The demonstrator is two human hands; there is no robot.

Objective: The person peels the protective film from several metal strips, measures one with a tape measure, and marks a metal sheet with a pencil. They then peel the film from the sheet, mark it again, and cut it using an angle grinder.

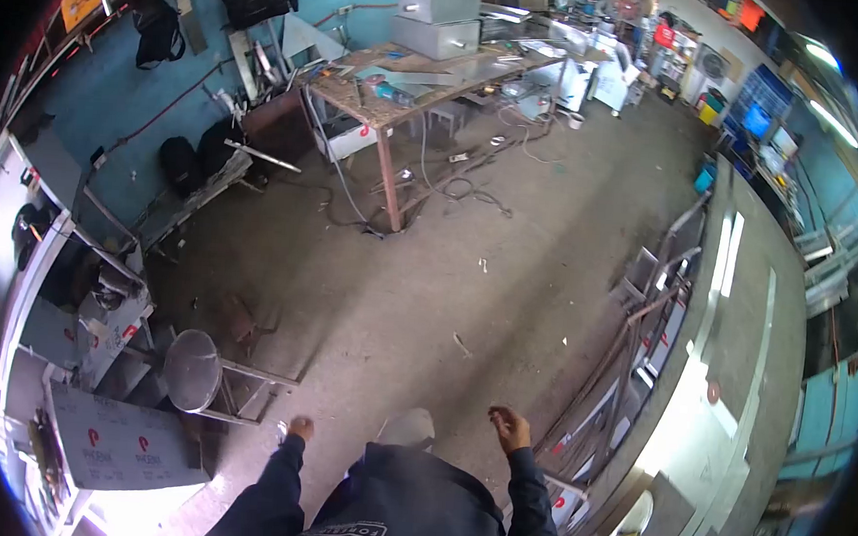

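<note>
My left hand [302, 428] hangs low in front of me, at the end of a dark sleeve. Its fingers are too small and turned away to read, and a small bright spot shows beside it. The nearest thing to it is a metal stand with a round top [193, 371], on the left. My right hand [510, 428] is held out at the other side, fingers loosely bent and apart, with nothing visible in it. Right of that hand runs a long workbench [739, 331] with metal stock under it.
A wooden worktable [346, 94] with metal boxes [437, 18] stands ahead, cables [463, 191] trailing on the floor beneath. Printed sheet-metal panels [124, 443] stand at lower left. A low bench [193, 195] lines the left wall. Small scraps [462, 345] lie on the concrete floor [428, 288].
</note>
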